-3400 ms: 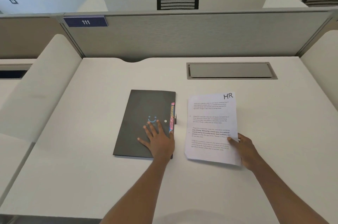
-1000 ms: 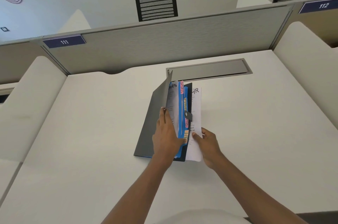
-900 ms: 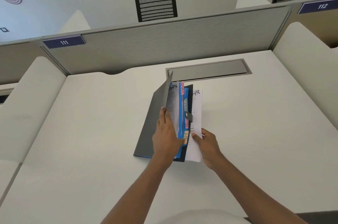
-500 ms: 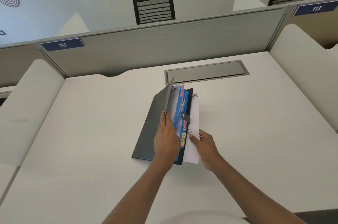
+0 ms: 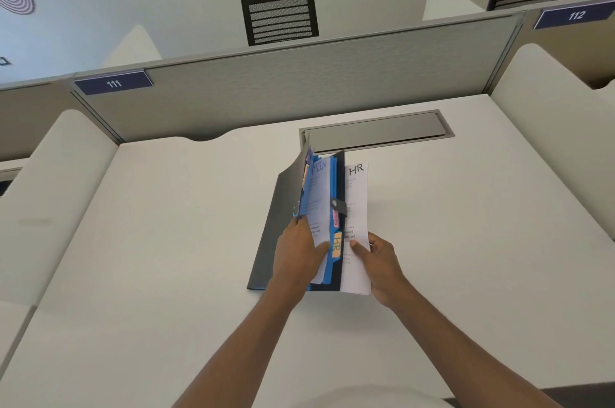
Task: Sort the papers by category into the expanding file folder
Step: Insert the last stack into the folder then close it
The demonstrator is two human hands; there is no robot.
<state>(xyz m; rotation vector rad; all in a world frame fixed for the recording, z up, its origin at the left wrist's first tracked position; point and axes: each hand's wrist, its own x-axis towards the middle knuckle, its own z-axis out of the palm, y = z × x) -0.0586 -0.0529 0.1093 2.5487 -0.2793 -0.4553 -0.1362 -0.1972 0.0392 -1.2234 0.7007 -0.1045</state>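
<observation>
The dark grey expanding file folder point(image 5: 271, 241) lies open on the white desk point(image 5: 166, 241), its cover lifted to the left. Blue dividers point(image 5: 327, 194) with coloured tabs stand inside; one orange tab reads HR point(image 5: 337, 243). My left hand point(image 5: 298, 256) grips the front dividers and the sheets in them, thumb on the inner pages, holding them apart. The white paper marked HR point(image 5: 357, 194) lies just right of the folder, partly tucked under its right edge. My right hand point(image 5: 379, 263) pinches that paper near its lower part.
A grey cable hatch point(image 5: 376, 133) is set in the desk behind the folder. A grey partition point(image 5: 316, 75) with labels 111 and 112 closes the back. Curved white side dividers point(image 5: 50, 191) flank the desk. Black chairs point(image 5: 279, 15) stand beyond.
The folder, shut 3.4 s ago, now stands open. In the last second my left hand flipped further through the dividers, exposing the HR tab. The HR paper stays beside the folder in my right hand.
</observation>
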